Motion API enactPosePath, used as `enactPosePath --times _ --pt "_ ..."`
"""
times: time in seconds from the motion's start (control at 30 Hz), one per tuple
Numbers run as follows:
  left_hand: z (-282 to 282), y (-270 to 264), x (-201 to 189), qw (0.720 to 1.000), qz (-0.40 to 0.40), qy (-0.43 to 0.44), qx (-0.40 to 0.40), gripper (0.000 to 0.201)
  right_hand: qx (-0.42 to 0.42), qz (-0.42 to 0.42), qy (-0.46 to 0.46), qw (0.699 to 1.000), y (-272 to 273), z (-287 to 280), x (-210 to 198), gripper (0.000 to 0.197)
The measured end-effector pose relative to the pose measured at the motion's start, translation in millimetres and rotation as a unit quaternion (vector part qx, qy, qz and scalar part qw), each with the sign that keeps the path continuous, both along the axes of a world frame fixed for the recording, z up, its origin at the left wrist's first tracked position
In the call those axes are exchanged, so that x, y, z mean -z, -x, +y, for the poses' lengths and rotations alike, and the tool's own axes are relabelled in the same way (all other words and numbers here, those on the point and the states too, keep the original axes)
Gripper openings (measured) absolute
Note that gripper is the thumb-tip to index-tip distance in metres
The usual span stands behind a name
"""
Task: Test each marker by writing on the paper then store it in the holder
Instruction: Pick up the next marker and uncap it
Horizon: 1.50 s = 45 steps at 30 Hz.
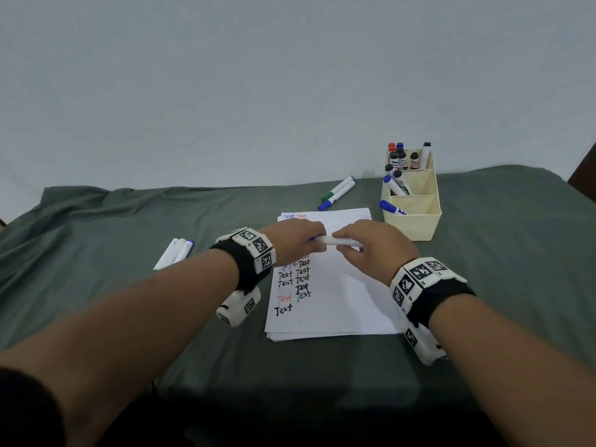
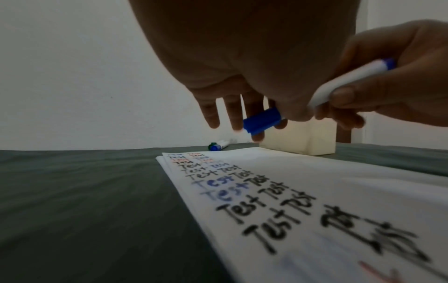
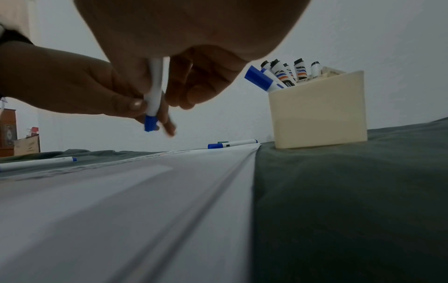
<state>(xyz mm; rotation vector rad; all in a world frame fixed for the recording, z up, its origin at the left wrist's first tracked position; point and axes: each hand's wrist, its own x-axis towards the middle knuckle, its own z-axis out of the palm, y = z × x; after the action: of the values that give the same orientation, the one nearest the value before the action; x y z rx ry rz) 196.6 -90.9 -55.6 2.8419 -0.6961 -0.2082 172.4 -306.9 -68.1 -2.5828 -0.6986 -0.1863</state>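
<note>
Head view: left hand (image 1: 298, 237) hides marker (image 1: 342, 242) cap; right hand (image 1: 371, 243) grips barrel.

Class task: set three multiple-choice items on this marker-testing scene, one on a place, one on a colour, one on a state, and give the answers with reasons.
1. Where does the holder stand?
A. on the paper
B. right of the paper, on the cloth
C. left of the paper

2. What colour is the cap of the held marker?
A. red
B. green
C. blue

3. How is that marker held?
A. by both hands over the paper
B. by one hand only
C. it lies on the cloth

Answers: 1 B, the head view shows it beside the paper's right edge. 2 C, the left wrist view shows blue. 3 A, left hand at the cap end, right hand on the barrel.
</note>
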Motion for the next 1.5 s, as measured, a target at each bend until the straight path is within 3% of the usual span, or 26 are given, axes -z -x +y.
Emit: enactPosePath --times 0.27,0.4,0.43,0.5,0.53,0.6,0.73,0.9,1.03,1.13,1.2,1.27,1.33,1.37,1.43,1.5 --pt "9 7 7 0.996 -0.048 -0.056 -0.053 0.034 0.003 0.049 0.017 0.999 -6 1 6 0.018" --pt "27 2 10 0.987 -0.019 -0.003 -0.162 0.100 0.021 0.052 0.028 0.998 -8 -1 8 0.020" --pt "35 0 14 0.979 -0.024 0.025 -0.203 0.096 0.021 0.054 0.032 0.998 -8 -1 8 0.022" --pt "52 -3 20 0.968 -0.048 0.049 -0.243 0.055 0.011 0.049 0.045 0.998 -9 -2 8 0.028" --pt "61 -4 20 0.968 -0.058 0.038 -0.242 0.032 0.005 0.044 0.049 0.998 -9 -2 8 0.029" --pt "79 -4 16 0.973 -0.051 -0.025 -0.224 0.013 0.000 0.039 0.054 0.998 -11 -2 8 0.028" --pt "105 -6 2 0.967 -0.020 -0.166 -0.193 0.024 0.011 0.048 0.059 0.997 -12 -3 10 0.036" --pt "110 -2 7 0.968 -0.005 -0.181 -0.173 0.044 0.003 0.068 0.048 0.997 -11 -3 9 0.069" --pt "108 7 10 0.967 -0.017 -0.174 -0.186 0.048 0.018 0.054 0.008 0.998 -12 -3 10 0.043" --pt "105 19 8 0.952 -0.116 -0.219 -0.178 0.053 0.017 0.026 -0.024 0.999 -9 -4 6 0.027" --pt "97 29 8 0.961 -0.149 -0.180 -0.148 0.057 0.011 0.005 -0.067 0.998 -7 -5 0 0.022" --pt "86 42 13 0.980 -0.118 -0.135 -0.087 0.059 0.026 -0.007 -0.098 0.995 -7 -5 -8 0.012" --pt "75 57 25 0.988 -0.062 -0.143 -0.022 0.068 0.071 0.048 -0.227 0.970 -8 -1 -15 0.013" --pt "70 64 31 0.987 -0.031 -0.156 -0.004 0.075 0.092 0.111 -0.340 0.929 -6 4 -18 0.014" --pt "66 75 42 0.986 0.036 -0.163 -0.008 0.084 0.085 0.240 -0.534 0.806 4 17 -21 0.007" --pt "65 78 46 0.985 0.082 -0.153 -0.017 0.084 0.069 0.318 -0.605 0.727 16 29 -14 0.016"
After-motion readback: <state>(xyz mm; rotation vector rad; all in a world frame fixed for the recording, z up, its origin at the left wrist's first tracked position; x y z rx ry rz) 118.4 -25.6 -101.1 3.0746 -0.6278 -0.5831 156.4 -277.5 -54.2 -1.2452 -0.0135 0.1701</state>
